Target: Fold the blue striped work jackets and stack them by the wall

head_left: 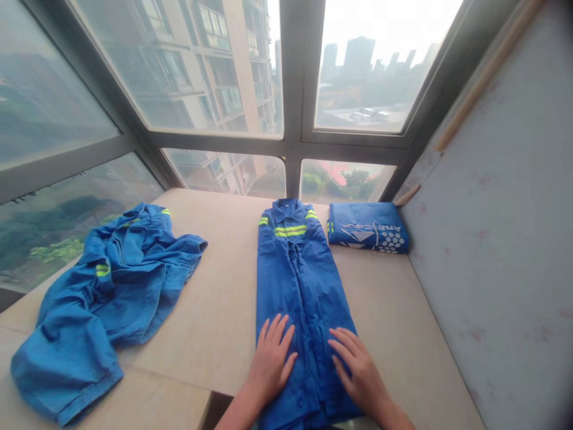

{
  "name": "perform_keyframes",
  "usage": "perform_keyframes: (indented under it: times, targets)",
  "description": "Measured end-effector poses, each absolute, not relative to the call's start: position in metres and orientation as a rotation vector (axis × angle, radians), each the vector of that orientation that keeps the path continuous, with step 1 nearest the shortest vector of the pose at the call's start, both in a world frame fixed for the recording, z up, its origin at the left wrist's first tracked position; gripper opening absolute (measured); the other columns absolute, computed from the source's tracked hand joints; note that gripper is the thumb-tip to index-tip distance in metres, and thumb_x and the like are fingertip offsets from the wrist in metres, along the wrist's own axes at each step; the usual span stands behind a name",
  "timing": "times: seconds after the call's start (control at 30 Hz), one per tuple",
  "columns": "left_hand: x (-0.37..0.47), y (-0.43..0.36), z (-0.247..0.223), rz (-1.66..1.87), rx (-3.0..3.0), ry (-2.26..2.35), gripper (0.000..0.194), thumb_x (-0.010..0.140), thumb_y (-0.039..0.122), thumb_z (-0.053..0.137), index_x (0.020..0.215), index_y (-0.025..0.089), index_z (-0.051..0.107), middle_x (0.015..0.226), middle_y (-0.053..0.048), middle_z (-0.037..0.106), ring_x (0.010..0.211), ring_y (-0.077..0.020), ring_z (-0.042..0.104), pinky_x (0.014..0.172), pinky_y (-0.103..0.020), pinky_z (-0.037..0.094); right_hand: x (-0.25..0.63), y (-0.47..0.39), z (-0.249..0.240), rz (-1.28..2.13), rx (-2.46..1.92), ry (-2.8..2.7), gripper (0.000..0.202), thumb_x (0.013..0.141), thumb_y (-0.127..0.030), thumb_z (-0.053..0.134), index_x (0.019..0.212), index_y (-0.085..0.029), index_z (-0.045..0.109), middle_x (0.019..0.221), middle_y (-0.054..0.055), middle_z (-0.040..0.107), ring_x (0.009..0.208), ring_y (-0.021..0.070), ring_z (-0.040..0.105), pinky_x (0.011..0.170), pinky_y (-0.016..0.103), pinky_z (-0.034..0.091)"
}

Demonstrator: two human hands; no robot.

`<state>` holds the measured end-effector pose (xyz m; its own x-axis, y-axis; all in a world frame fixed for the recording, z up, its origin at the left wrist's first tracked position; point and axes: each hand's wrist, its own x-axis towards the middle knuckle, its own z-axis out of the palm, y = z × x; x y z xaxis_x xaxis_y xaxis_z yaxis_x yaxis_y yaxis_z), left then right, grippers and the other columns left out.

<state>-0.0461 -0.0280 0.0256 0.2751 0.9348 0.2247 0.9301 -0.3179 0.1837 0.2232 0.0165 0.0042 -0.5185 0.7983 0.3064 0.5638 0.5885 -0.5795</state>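
Note:
A blue work jacket [293, 286] with yellow-green reflective stripes lies lengthwise before me, collar at the far end, its sides turned in to a long narrow shape. My left hand [273, 361] rests flat on its left lower part, fingers spread. On the right lower part lies my right hand [358, 370], also flat with fingers apart. Neither hand grips the cloth. The jacket's near edge runs out of the bottom of the view.
To the left a second blue jacket [125, 292] lies crumpled on the pale ledge [215, 298]. A folded blue garment [369, 227] with white print sits at the back right. Windows [224, 65] border the back and left; a wall [501, 239] stands right.

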Motion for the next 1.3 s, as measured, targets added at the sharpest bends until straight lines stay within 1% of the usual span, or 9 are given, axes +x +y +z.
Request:
perform_keyframes:
  times: [0.1,0.2,0.4,0.57,0.77,0.9,1.0,1.13,1.3]
  targets:
    - [-0.028,-0.058,0.034,0.503,2.453,1.766,0.04,0.088,0.03,0.058,0.127,0.021,0.059,0.132,-0.011,0.06,0.12,-0.0272,0.055,0.1,-0.045,0.047,0.235,-0.028,0.005,0.623,-1.056,-2.356,0.057,0.084,-0.021,0.06,0.138,-0.037,0.053,0.143,0.004,0.053,0.132,0.0306,0.049,0.105,0.053,0.049]
    - [-0.008,-0.09,0.035,0.517,2.42,1.715,0.037,0.082,0.034,0.067,0.117,0.023,0.063,0.12,-0.008,0.066,0.106,-0.0268,0.061,0.092,-0.043,0.052,0.239,-0.046,0.006,0.679,-1.03,-2.452,0.069,0.078,-0.018,0.063,0.143,-0.035,0.047,0.15,0.005,0.044,0.136,0.0323,0.044,0.107,0.052,0.047]
    - [0.003,-0.107,0.03,0.558,2.41,1.708,0.039,0.082,0.019,0.061,0.121,0.023,0.062,0.119,-0.009,0.066,0.107,-0.0249,0.062,0.093,-0.042,0.053,0.239,-0.043,-0.004,0.694,-1.07,-2.322,0.061,0.081,-0.012,0.054,0.139,-0.031,0.052,0.138,0.008,0.058,0.127,0.0273,0.055,0.105,0.049,0.049]
    - [-0.004,-0.102,0.038,0.575,2.386,1.623,0.035,0.085,0.017,0.056,0.118,0.024,0.064,0.118,-0.009,0.066,0.107,-0.0242,0.063,0.092,-0.042,0.055,0.237,-0.043,-0.008,0.696,-1.091,-2.218,0.049,0.088,-0.017,0.051,0.136,-0.028,0.055,0.132,0.01,0.062,0.124,0.0267,0.057,0.103,0.049,0.052]
    - [-0.004,-0.104,0.032,0.655,2.344,1.656,0.038,0.082,0.007,0.049,0.113,0.021,0.066,0.115,-0.009,0.069,0.106,-0.0236,0.066,0.091,-0.041,0.057,0.24,-0.048,-0.009,0.682,-1.069,-2.26,0.063,0.083,-0.011,0.051,0.144,-0.026,0.046,0.139,0.011,0.056,0.132,0.0275,0.049,0.108,0.05,0.047]
    - [-0.004,-0.102,0.023,0.81,2.217,1.684,0.033,0.09,0.01,0.044,0.108,0.022,0.068,0.109,-0.006,0.073,0.101,-0.0205,0.069,0.089,-0.038,0.058,0.24,-0.049,-0.011,0.695,-1.089,-2.259,0.069,0.079,-0.01,0.051,0.146,-0.024,0.044,0.141,0.011,0.055,0.133,0.0281,0.049,0.108,0.051,0.047]
    - [-0.007,-0.1,0.017,0.964,1.955,1.786,0.029,0.095,0.017,0.044,0.109,0.022,0.069,0.104,-0.004,0.075,0.097,-0.0179,0.071,0.088,-0.033,0.059,0.238,-0.045,-0.014,0.711,-1.147,-2.14,0.054,0.085,-0.011,0.045,0.137,-0.023,0.055,0.129,0.011,0.064,0.123,0.0262,0.058,0.104,0.05,0.05]
    - [-0.011,-0.1,0.015,1.052,1.715,1.869,0.027,0.097,0.026,0.046,0.107,0.022,0.07,0.103,-0.004,0.076,0.094,-0.0184,0.072,0.087,-0.034,0.06,0.233,-0.037,-0.014,0.773,-1.231,-1.947,0.031,0.093,-0.022,0.044,0.111,-0.023,0.07,0.109,0.01,0.072,0.105,0.0253,0.068,0.095,0.044,0.056]
    - [-0.014,-0.104,0.015,1.122,1.912,1.748,0.027,0.096,0.018,0.048,0.113,0.023,0.068,0.106,-0.004,0.075,0.098,-0.0166,0.071,0.089,-0.031,0.059,0.231,-0.031,-0.006,0.935,-1.408,-1.661,0.032,0.093,-0.04,0.05,0.102,-0.018,0.071,0.094,0.01,0.074,0.084,0.0241,0.071,0.076,0.032,0.057]
